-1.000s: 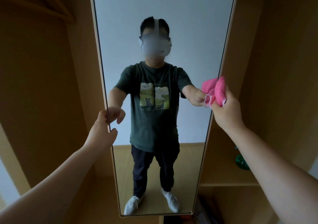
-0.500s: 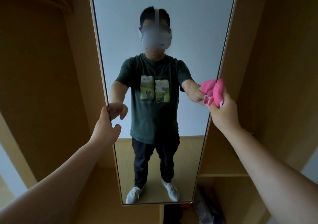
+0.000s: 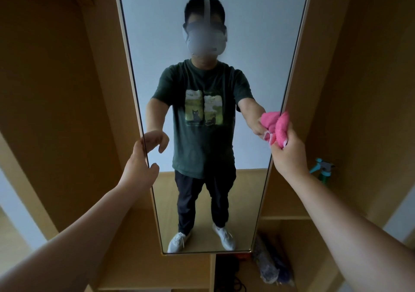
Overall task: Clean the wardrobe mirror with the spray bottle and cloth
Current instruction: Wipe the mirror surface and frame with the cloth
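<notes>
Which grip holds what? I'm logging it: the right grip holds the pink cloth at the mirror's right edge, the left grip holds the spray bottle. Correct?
No. The head view shows the left grip clasping the mirror at its left edge; the spray bottle sits in the wardrobe. The right grip holds the pink cloth at the right edge.

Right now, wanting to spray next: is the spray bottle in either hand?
No, the spray bottle sits apart in the wardrobe; the right hand grips the pink cloth, the left hand the mirror.

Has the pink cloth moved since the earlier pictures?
Yes: the pink cloth, gripped by the right hand, has gone lower along the right edge of the mirror, nearer the shelf beside it.
</notes>
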{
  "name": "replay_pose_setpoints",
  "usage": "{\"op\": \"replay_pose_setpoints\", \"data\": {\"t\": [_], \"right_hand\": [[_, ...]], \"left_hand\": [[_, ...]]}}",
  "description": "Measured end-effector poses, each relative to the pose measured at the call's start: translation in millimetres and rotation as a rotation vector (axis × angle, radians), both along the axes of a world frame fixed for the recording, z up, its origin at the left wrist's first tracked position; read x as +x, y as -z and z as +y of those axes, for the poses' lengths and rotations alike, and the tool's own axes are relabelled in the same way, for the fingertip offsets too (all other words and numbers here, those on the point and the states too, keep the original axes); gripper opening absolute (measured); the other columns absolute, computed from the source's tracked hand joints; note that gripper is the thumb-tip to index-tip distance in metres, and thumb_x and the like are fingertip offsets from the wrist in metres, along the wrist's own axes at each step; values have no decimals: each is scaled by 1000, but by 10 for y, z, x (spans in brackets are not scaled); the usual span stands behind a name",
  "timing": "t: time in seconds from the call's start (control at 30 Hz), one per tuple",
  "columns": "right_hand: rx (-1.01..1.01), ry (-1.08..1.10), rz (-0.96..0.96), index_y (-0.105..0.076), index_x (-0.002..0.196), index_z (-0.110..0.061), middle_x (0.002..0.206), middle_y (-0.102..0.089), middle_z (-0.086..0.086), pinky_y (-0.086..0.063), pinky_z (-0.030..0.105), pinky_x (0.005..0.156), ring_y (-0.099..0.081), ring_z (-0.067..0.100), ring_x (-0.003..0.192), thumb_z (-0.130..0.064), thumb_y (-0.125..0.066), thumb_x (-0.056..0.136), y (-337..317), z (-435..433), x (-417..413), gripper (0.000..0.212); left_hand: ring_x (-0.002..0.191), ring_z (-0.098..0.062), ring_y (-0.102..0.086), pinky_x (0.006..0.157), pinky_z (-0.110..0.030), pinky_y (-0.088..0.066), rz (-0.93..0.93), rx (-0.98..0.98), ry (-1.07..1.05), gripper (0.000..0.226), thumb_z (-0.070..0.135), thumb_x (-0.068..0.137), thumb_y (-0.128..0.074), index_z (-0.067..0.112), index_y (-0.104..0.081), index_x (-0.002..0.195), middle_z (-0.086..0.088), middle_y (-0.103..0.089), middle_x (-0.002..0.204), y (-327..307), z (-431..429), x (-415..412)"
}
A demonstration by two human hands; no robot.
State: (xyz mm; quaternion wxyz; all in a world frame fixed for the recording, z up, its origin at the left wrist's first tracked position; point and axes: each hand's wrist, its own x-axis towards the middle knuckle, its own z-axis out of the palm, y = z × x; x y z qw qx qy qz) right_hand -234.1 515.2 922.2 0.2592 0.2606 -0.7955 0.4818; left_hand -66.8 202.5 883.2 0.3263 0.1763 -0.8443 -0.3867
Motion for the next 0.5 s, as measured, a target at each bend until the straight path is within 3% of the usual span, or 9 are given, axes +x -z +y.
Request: {"op": "replay_pose_setpoints", "data": {"t": [0.07, 0.13, 0.27, 0.37, 0.5], "right_hand": [[-3, 1, -5, -47, 138, -4, 102, -67, 4, -53, 29, 89, -65, 17, 95, -8, -60, 93, 58, 7, 15, 47], [-8, 1, -13, -46, 139, -5, 100, -64, 0, -51, 25, 88, -63, 14, 94, -8, -61, 92, 118, 14, 31, 49], [9, 10, -50, -47, 138, -4, 107, -67, 8, -52, 30, 92, -65, 21, 100, -9, -61, 93, 223, 18, 40, 48], [13, -3, -55, -44, 141, -5, 107, -68, 8, -54, 35, 91, -67, 22, 99, -8, -61, 93, 296, 18, 68, 51], [20, -17, -77, -41, 144, -6, 111, -69, 9, -54, 38, 93, -67, 21, 102, -9, -60, 93, 399, 20, 76, 54]], "left_hand": [[124, -8, -48, 83, -19, -43, -3, -2, 1, 66, -4, 80, -56, 24, -33, 135, 11, -51, 135, 24, 5, 0], [124, -7, -46, 92, -26, -40, 11, -12, 2, 66, -5, 80, -56, 24, -32, 135, 9, -51, 136, 41, 24, 2], [127, -9, -46, 102, -37, -42, -4, -13, 6, 67, -4, 80, -54, 22, -32, 136, 7, -51, 137, 104, 44, 12], [127, -16, -47, 97, -38, -45, -66, -9, -9, 68, -2, 79, -53, 21, -30, 139, 2, -49, 139, 192, 10, 21], [119, -20, -52, 78, -29, -46, -138, 14, -55, 70, 1, 80, -53, 22, -27, 141, -4, -49, 139, 346, 7, 16]]}}
